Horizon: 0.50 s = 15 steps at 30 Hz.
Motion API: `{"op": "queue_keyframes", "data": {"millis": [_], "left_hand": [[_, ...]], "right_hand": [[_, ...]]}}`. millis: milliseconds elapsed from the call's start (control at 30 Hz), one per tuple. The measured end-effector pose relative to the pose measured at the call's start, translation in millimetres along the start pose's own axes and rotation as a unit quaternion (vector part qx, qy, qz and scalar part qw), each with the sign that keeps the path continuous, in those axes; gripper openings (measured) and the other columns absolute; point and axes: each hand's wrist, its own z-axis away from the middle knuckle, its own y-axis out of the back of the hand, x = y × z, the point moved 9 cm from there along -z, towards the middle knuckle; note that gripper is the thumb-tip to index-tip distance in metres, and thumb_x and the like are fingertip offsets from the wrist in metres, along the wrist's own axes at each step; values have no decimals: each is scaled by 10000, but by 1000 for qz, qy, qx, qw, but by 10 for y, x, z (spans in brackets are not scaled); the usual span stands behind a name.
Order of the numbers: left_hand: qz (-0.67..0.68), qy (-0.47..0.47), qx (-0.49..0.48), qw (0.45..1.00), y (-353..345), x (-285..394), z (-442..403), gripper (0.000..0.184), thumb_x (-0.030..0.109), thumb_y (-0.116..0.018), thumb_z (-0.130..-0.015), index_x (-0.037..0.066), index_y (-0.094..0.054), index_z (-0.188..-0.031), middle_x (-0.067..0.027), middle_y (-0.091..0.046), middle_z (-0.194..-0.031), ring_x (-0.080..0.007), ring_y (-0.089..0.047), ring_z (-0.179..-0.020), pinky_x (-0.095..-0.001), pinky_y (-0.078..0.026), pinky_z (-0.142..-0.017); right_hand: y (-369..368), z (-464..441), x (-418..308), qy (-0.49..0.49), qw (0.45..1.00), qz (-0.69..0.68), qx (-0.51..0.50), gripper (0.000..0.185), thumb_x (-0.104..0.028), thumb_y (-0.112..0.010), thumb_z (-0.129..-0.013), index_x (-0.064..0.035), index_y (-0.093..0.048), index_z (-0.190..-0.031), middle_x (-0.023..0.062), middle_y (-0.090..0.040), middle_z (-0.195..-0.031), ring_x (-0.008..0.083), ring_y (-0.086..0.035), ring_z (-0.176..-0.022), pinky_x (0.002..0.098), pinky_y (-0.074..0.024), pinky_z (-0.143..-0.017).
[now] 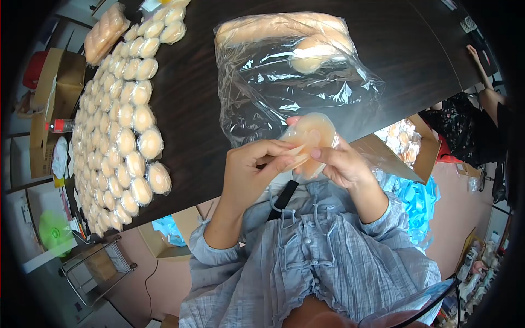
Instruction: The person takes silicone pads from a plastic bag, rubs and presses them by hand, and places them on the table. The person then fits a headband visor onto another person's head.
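Above my lap, both hands are at a beige round silicone pad (316, 127) with clear film around it. My left hand (249, 168) is closed, pinching a thin beige flap (298, 156) between thumb and fingers. My right hand (345, 164) grips the pad from the other side, thumb in front and fingers behind it. Just beyond my hands lies a large clear plastic bag (273, 82) with a long row of stacked beige pads (279, 27) at its far end. Some loose pads (309, 54) lie near that row.
Many individually wrapped beige pads (126, 117) cover the left of the dark table (188, 109). Another bundle (104, 33) sits at the far left. An open carton (424, 142) of wrapped pieces stands at right, above blue plastic (418, 205). Another person's arm (481, 65) shows at far right.
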Motion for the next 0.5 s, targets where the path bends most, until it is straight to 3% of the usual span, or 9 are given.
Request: {"op": "queue_keyframes", "data": {"millis": [67, 100, 233, 400, 500], "left_hand": [[135, 39, 15, 990, -4, -118, 5, 103, -50, -583, -773, -36, -643, -856, -119, -655, -975, -102, -568, -700, -172, -444, -612], [136, 41, 16, 990, -23, -129, 10, 103, -50, -583, -773, -36, -643, -856, -119, -655, -975, -102, -568, -700, -172, -444, -612], [58, -31, 126, 990, 78, -10, 55, 171, -29, -639, -718, -19, -648, -889, -100, -669, -864, -107, -545, -565, -194, -427, -516], [-132, -85, 161, 974, 45, 214, 84, 94, -61, -575, -769, -39, -640, -833, -73, -640, -792, -106, -550, -650, -197, -442, -564], [-131, -119, 79, 981, -10, 285, 43, 113, -38, -621, -730, -25, -639, -841, -70, -629, -759, -114, -536, -594, -209, -425, -529]], "right_hand": [[59, 9, 31, 3, 1000, -5, 17, 484, -18, -523, -842, 11, -347, -1292, 173, -558, -1031, 166, -616, -656, 171, -488, -480], [64, 10, 34, 1, 1000, -6, 18, 484, -18, -523, -842, 11, -347, -1292, 173, -558, -1031, 166, -616, -656, 171, -488, -480], [51, 13, 5, -14, 999, -30, 34, 457, -34, -527, -840, 31, -372, -1265, 173, -568, -983, 167, -613, -613, 156, -451, -407], [13, -9, 32, -52, 997, -55, 28, 450, -57, -533, -838, 41, -380, -1249, 181, -575, -941, 172, -612, -600, 158, -434, -380], [33, 11, 9, -50, 996, -61, 35, 444, -67, -535, -839, 42, -385, -1243, 183, -576, -925, 172, -606, -589, 162, -421, -367]]}}
